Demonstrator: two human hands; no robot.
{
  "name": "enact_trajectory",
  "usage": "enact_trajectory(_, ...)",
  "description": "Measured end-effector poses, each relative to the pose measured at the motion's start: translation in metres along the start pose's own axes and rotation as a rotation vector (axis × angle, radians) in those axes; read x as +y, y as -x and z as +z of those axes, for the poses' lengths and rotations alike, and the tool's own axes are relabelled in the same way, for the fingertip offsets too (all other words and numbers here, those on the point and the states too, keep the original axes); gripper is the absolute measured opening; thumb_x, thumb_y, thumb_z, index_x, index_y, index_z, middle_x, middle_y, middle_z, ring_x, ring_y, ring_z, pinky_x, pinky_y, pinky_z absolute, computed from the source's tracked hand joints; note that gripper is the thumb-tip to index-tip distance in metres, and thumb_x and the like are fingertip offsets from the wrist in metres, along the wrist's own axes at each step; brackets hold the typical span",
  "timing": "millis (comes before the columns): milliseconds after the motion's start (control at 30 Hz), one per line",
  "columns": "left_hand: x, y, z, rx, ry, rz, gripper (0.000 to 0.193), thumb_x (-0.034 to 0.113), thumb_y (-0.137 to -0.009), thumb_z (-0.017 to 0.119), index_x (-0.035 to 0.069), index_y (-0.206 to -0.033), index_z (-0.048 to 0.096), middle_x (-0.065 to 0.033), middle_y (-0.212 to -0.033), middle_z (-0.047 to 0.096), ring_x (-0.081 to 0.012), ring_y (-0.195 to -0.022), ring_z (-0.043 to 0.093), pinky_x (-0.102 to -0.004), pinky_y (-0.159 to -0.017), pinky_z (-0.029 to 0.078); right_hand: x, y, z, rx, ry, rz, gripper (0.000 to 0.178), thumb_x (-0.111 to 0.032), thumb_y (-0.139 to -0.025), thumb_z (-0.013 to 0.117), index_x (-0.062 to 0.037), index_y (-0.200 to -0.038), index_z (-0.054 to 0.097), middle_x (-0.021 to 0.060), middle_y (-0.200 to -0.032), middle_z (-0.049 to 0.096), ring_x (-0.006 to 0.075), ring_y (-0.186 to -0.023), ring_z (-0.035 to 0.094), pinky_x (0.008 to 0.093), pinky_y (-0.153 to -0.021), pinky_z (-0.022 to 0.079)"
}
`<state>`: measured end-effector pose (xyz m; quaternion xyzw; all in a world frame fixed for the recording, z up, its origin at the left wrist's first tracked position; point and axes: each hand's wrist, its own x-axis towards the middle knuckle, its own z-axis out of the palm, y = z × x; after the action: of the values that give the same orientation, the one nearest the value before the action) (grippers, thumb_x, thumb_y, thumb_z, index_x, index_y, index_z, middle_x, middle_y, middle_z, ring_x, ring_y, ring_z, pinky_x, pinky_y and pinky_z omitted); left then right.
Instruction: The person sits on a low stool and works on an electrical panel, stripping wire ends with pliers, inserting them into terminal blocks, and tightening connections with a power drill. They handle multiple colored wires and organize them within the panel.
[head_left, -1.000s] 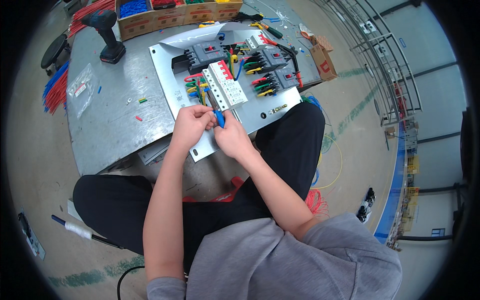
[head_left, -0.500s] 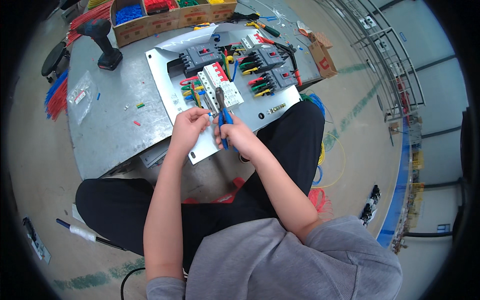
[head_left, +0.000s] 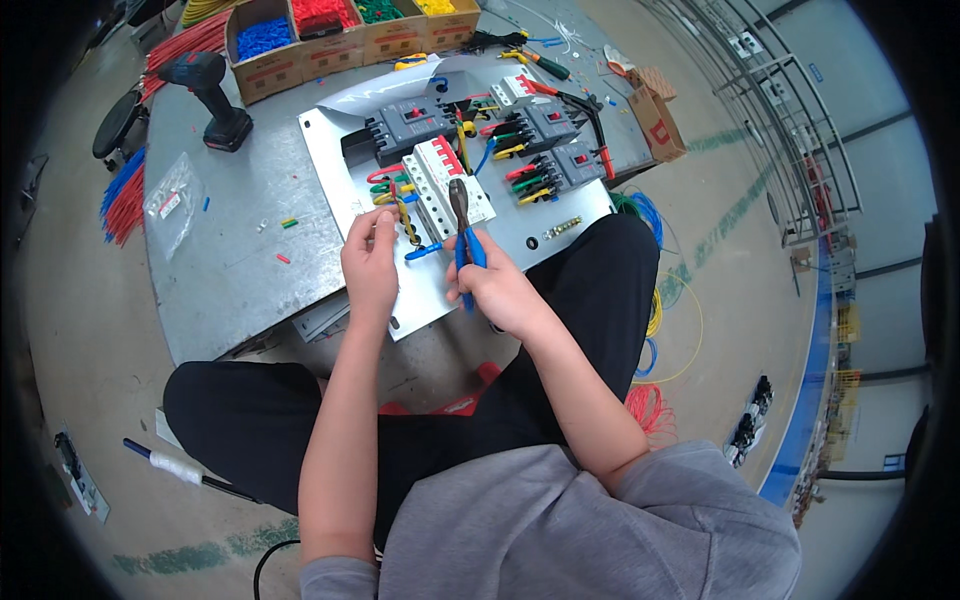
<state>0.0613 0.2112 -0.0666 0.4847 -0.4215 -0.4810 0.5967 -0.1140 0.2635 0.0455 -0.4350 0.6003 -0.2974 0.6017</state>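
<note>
My right hand (head_left: 493, 287) grips blue-handled pliers (head_left: 462, 224), their jaws pointing up over a white row of breakers (head_left: 446, 180). A little to the left, my left hand (head_left: 368, 256) pinches a short wire end beside the yellow and green wires (head_left: 398, 196) at the breakers' left side. A short blue wire (head_left: 424, 252) lies between the two hands. All this sits on a white mounting plate (head_left: 340, 170) that carries dark breakers (head_left: 408, 124) with coloured wires.
The plate rests on a grey metal table (head_left: 230, 270). A cordless drill (head_left: 213, 92) stands at the back left, cardboard boxes of coloured wire pieces (head_left: 330, 28) behind it. Wire bundles (head_left: 125, 195) hang off the left edge; wire coils (head_left: 655, 310) lie on the floor right.
My right hand has turned the pliers from lying low between the hands to standing jaws-up over the white breakers. My left hand has shifted slightly left, still pinching its wire.
</note>
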Motion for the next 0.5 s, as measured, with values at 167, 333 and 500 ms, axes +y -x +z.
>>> enact_trajectory(167,0.017,0.002,0.018,0.064,0.166,-0.098,0.029,0.026,-0.114,0.065,0.003,-0.126,0.077,-0.0034,-0.110,0.077,-0.0091,-0.091,0.062,-0.0250,-0.077,0.048,-0.010,-0.002,0.014,0.465,0.852,-0.434,0.050,-0.008,-0.091,0.070,0.0013,-0.137,0.055,0.0244,-0.130,0.059,0.0446,-0.123,0.060,0.0498,-0.097,0.052)
enact_trajectory(333,0.019,0.005,0.029,0.115,0.207,-0.209,0.025,0.022,-0.112,0.069,0.001,-0.122,0.075,-0.0012,-0.099,0.072,-0.0084,-0.087,0.059,-0.0260,-0.075,0.048,-0.012,-0.022,0.027,0.614,1.225,-0.579,0.056,-0.006,-0.082,0.073,0.0006,-0.135,0.058,0.0193,-0.123,0.058,0.0370,-0.117,0.058,0.0493,-0.099,0.045)
enact_trajectory(500,0.010,0.015,0.036,0.136,0.094,-0.099,0.013,0.011,-0.109,0.071,-0.001,-0.115,0.072,-0.0035,-0.111,0.068,-0.0100,-0.095,0.065,-0.0279,-0.082,0.054,-0.009,-0.028,0.040,0.649,1.275,-0.604,0.059,-0.010,-0.083,0.076,0.0016,-0.138,0.058,0.0180,-0.122,0.058,0.0346,-0.119,0.056,0.0520,-0.105,0.040)
